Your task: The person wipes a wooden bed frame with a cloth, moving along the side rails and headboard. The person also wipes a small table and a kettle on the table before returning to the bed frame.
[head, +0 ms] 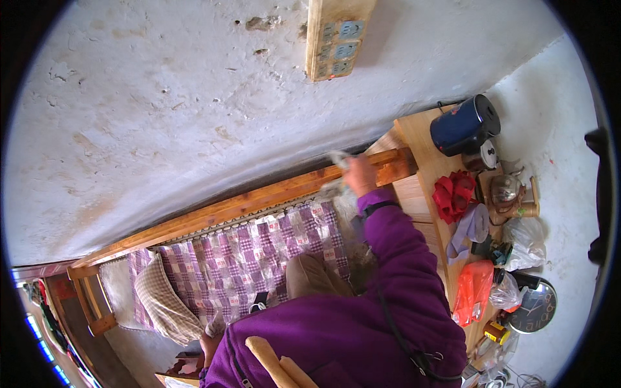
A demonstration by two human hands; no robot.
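Observation:
My right hand (360, 174), in a purple sleeve with a dark band at the wrist, is closed around a pale, blurred cloth (339, 159) over the end of the wooden bed rail (262, 199). Part of the cloth hangs below the hand. My left hand (208, 342) lies low in the view, beside a checked pillow (165, 303); its fingers are mostly hidden, so its hold cannot be told. A purple patchwork mat (228, 264) covers much of the bed, and one trousered knee (310, 276) rests on it.
A wooden cabinet (424, 145) stands at the bed's end, bearing a blue pot (456, 127), a metal kettle (504, 188), red ribbon (453, 194), an orange bag (474, 291) and a round clock (533, 308). A socket board (335, 43) is on the wall.

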